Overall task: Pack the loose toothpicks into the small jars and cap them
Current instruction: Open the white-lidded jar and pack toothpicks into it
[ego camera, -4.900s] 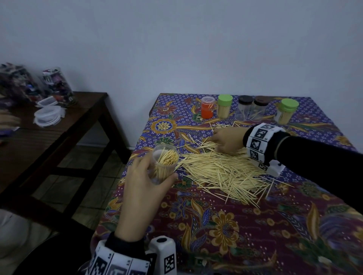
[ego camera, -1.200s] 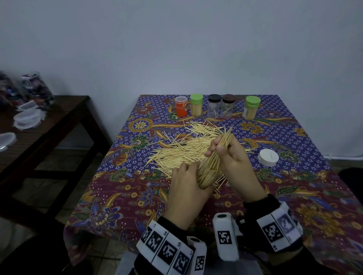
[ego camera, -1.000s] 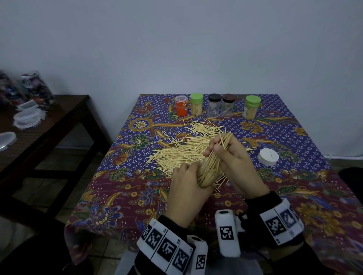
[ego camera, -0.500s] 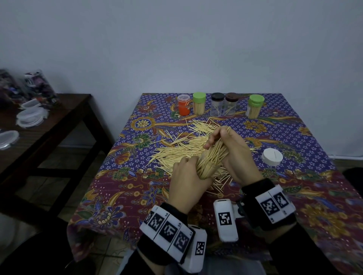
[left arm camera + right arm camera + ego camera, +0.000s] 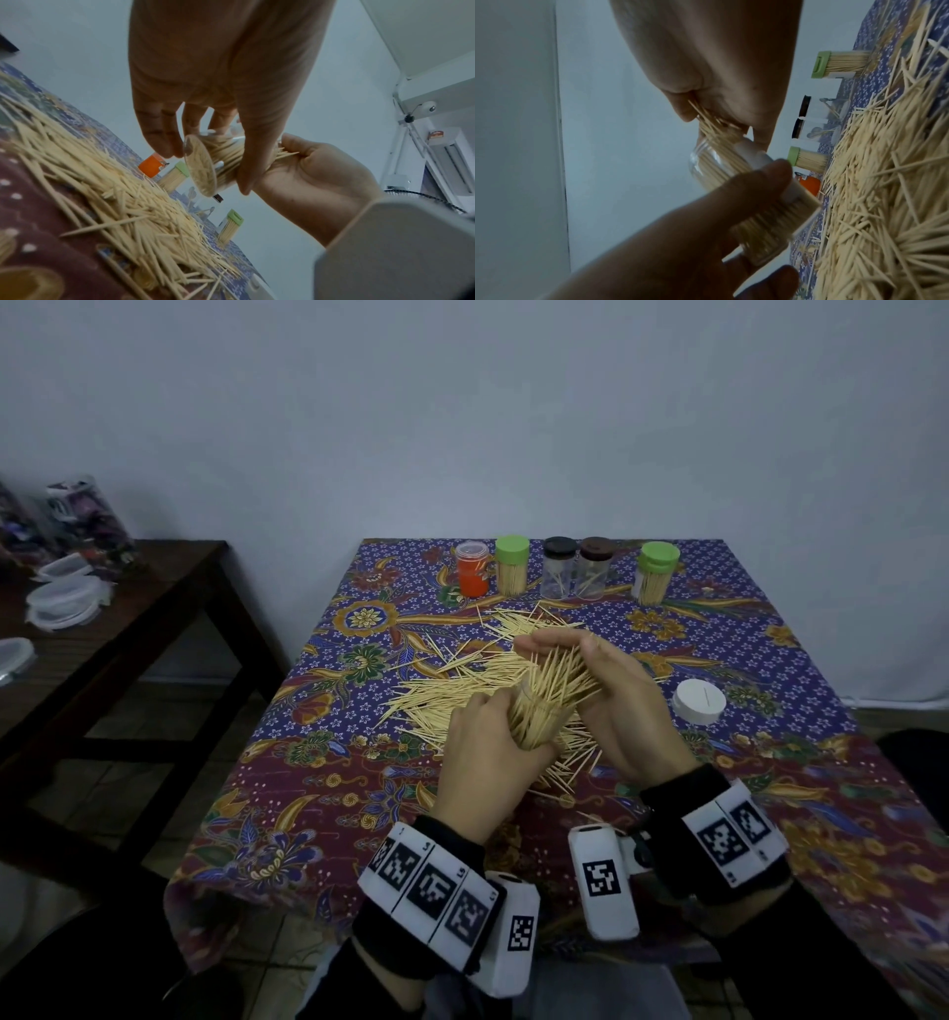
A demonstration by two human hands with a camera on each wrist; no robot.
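A small clear jar (image 5: 534,724), tilted and packed with toothpicks, is held above the table; my left hand (image 5: 482,757) grips it round its lower part. In the left wrist view the jar's round base (image 5: 200,164) faces the camera. My right hand (image 5: 611,695) curls over a bundle of toothpicks (image 5: 562,675) that fans out of the jar's mouth, and the right wrist view shows the bundle (image 5: 711,123) pinched between thumb and fingers. Loose toothpicks (image 5: 441,698) lie in a broad pile under and behind both hands. A white cap (image 5: 699,702) lies to the right.
Along the far edge of the patterned tablecloth (image 5: 328,803) stand an orange jar (image 5: 472,572), two green-capped jars (image 5: 512,564) (image 5: 655,572) full of toothpicks, and two dark-capped clear jars (image 5: 558,567) (image 5: 594,567). A dark side table (image 5: 128,629) with plastic containers is at left.
Earlier my right hand was gathering toothpicks at the pile while the left held the jar aside. Since then both hands met over the pile, and the bundle has sunk further into the jar.
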